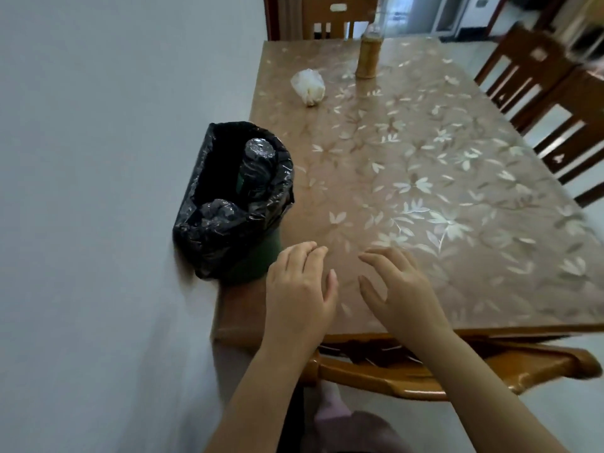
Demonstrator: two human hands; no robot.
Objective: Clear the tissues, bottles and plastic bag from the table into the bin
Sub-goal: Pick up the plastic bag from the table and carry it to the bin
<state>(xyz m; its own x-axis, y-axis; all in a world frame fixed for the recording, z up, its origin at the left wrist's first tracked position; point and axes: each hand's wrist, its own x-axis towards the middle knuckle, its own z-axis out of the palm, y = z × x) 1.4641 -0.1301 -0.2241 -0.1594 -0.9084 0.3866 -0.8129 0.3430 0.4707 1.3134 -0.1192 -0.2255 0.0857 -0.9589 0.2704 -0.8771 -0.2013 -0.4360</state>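
A: Item one, the bin [228,204]. We log it standing on the floor against the left edge of the table [425,191], lined with a black bag.

B: Contents, as far as we can see: one clear plastic bottle [256,168] with a green label, lying base-up inside the bin, and a crumpled dark mass at the bin's near rim (we cannot tell what it is).

A: Item two, the plastic bag [308,87]. White, bunched into a lump, on the table beyond the bin, well apart from it.

B: Item three, a second bottle [367,57], upright, brownish label, on the table beyond the bin and to the right of the white bag (its top is blurred).

A: Hands. We record the left hand [299,289] at the table's near left corner, just beside the bin's base, palm down, fingers loosely spread, holding nothing.

B: The right hand [398,289] lies farther from the bin, over the table's near edge, fingers curled and spread, likewise empty.

A: Wooden chairs [539,103] stand along the table's side opposite the bin.
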